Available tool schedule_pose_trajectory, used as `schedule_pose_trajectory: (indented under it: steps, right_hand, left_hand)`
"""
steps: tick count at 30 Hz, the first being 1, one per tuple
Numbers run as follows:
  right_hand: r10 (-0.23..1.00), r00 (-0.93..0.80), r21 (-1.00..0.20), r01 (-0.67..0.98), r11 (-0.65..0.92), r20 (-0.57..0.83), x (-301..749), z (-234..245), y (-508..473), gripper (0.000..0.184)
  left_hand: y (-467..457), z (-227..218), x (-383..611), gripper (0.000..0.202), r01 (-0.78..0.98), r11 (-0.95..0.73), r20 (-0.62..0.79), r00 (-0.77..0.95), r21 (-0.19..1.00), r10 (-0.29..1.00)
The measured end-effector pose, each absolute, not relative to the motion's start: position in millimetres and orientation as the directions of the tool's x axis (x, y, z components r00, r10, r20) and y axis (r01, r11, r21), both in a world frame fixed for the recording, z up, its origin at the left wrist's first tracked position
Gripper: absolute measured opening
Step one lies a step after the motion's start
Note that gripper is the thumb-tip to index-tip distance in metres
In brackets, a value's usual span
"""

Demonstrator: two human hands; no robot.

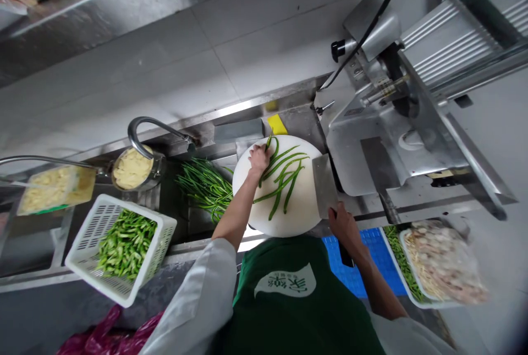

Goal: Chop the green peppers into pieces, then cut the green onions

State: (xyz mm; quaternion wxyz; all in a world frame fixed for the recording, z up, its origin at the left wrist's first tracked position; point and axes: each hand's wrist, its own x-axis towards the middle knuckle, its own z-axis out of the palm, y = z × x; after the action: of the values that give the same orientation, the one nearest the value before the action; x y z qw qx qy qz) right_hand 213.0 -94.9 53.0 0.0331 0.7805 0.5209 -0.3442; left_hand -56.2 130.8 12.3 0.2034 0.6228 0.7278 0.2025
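The long green peppers (pixel 292 189) lie scattered across the middle and upper part of a round white cutting board (pixel 303 206), with a few under the left hand (pixel 259 159) near its far edge. They look light and slender, probably firm but bendable, with smooth skin that may slide or roll; a pressing hold near one end, fingertips tucked back, would likely suit them better than a squeeze in the middle. The left hand's grip appears closed over peppers, though its thumb side is hard to make out. The right hand (pixel 344 228) has its grip clamped on the cleaver (pixel 324 184), whose broad blade overlaps the board's right edge, clear of the peppers; that tool seems the heavier thing, best taken by the handle. The board sits on a narrow stainless-steel tabletop (pixel 304 124), a yellow cloth (pixel 277 124) and a grey block (pixel 238 130) just behind it. A heap of slender greens (pixel 202 184) lies to its left, then a white basket (pixel 165 231) of cut green pieces (pixel 126 245). A metal slicer (pixel 355 165) stands at right, before a pale tiled wall (pixel 256 63).
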Motion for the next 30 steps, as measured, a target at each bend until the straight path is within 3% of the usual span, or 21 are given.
schedule_pose_trajectory:
  steps: [2,5,9,11,16,22,27,30]
  right_hand:
    - [0.788,0.213,-0.297,0.844,-0.446,-0.577,216,56,-95,0.034]
    - [0.801,0.216,-0.259,0.871,-0.417,-0.559,221,63,-93,0.032]
    - [0.826,0.235,-0.185,0.909,-0.373,-0.513,226,68,-90,0.034]
    - [0.837,0.221,-0.162,0.926,-0.341,-0.500,225,69,-88,0.034]
    - [0.850,0.123,-0.187,0.950,-0.250,-0.513,216,74,-85,0.032]
    - [0.846,0.017,-0.212,0.965,-0.152,-0.533,214,78,-78,0.037]
    - [0.873,0.076,-0.130,0.979,-0.157,-0.482,224,74,-72,0.037]
    - [0.880,0.080,-0.118,0.981,-0.152,-0.469,229,69,-72,0.034]
  left_hand:
    - [123,7,-40,0.052,0.851,0.168,-0.079,-0.148,0.497,0.986]
    - [85,-4,-9,0.075,0.856,0.008,-0.014,-0.001,0.516,1.000]
    - [40,-1,8,0.065,0.842,-0.208,0.003,0.238,0.497,0.971]
    - [30,9,-3,0.061,0.845,-0.240,-0.005,0.276,0.478,0.961]
    - [-15,27,-75,0.043,0.825,-0.116,0.115,0.063,0.554,0.991]
    - [-111,-5,-115,0.020,0.796,-0.060,0.125,-0.020,0.603,0.992]
    - [-121,-21,-77,0.025,0.737,-0.062,0.188,-0.089,0.673,0.978]
    - [-123,-20,-54,0.043,0.814,-0.073,0.113,0.009,0.577,0.994]
